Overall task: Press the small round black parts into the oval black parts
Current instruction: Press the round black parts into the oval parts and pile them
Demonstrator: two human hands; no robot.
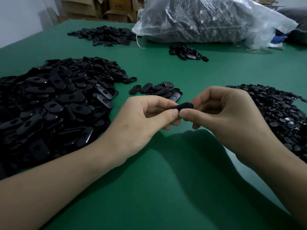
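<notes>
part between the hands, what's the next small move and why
Probably a squeeze: the left hand and right hand both pinch the part above the table, with the thumbs meeting on it. Whether it is fully pressed together is hidden, so press before setting it down.

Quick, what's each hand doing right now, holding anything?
Left hand: pinches one end of a small black part.
Right hand: pinches the other end of the same part.
</notes>
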